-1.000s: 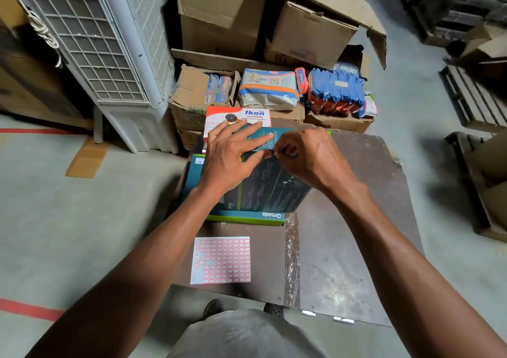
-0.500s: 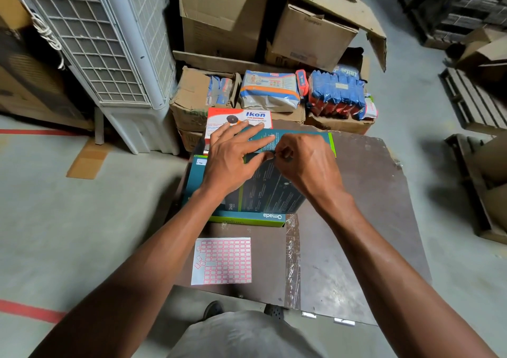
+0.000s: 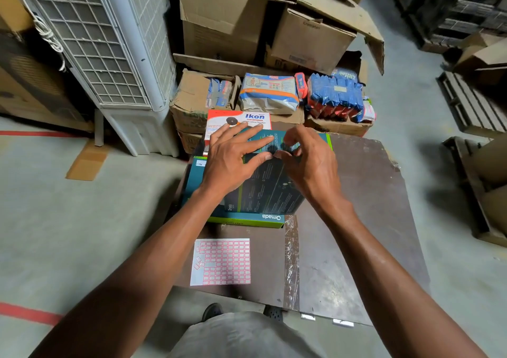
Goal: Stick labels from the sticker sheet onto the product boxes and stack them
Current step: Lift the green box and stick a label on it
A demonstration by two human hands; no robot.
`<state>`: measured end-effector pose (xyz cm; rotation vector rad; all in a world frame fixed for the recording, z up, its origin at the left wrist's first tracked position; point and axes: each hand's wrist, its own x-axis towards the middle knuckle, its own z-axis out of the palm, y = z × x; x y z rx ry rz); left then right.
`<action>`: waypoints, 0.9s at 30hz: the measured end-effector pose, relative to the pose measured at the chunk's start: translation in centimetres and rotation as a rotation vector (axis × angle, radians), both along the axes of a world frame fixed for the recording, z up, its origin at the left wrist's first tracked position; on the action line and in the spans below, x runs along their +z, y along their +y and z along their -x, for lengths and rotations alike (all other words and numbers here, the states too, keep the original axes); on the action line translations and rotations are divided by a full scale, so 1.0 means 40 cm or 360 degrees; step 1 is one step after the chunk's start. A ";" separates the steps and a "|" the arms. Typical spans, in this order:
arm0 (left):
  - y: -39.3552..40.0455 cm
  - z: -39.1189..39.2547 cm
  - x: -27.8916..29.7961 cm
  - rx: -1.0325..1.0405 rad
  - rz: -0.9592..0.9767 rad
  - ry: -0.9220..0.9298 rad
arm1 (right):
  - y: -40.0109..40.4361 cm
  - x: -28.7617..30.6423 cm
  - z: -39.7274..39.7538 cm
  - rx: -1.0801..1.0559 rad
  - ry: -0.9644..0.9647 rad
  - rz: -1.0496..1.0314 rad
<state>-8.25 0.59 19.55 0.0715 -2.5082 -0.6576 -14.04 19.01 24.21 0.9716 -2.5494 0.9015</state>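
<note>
A dark teal product box (image 3: 270, 190) lies on top of a green-edged Omada box (image 3: 248, 219) at the far left of the brown table (image 3: 365, 220). My left hand (image 3: 233, 160) rests flat on the top box, fingers spread. My right hand (image 3: 307, 162) hovers over the box's far edge with fingers curled and slightly apart; whether a label is under them I cannot tell. The sticker sheet (image 3: 220, 261), white with red-framed labels, lies on the table near me. A red and white Ikon box (image 3: 238, 121) stands behind the stack.
Cardboard cartons (image 3: 274, 25) and packets (image 3: 333, 98) crowd the floor beyond the table. A white air cooler (image 3: 109, 50) stands at the left. Wooden pallets (image 3: 472, 105) lie at the right. A strip of clear tape (image 3: 292, 259) runs across the table.
My right hand has loosened from a pinch at the box's top and its fingers have lifted and spread a little. The left hand stays flat on the box.
</note>
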 end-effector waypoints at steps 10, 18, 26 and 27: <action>0.004 -0.003 0.004 -0.0013 -0.0010 -0.0002 | 0.039 -0.050 -0.006 0.0152 0.0268 -0.0044; 0.006 -0.002 0.001 0.0004 -0.0017 -0.0015 | 0.041 -0.079 0.024 0.0073 0.0336 -0.0068; 0.004 -0.002 0.009 0.0009 -0.0020 -0.0064 | 0.046 -0.061 0.033 0.0095 0.0216 -0.0079; 0.004 -0.002 0.010 0.0007 -0.0016 -0.0067 | 0.045 -0.057 0.031 0.0111 0.0233 -0.0080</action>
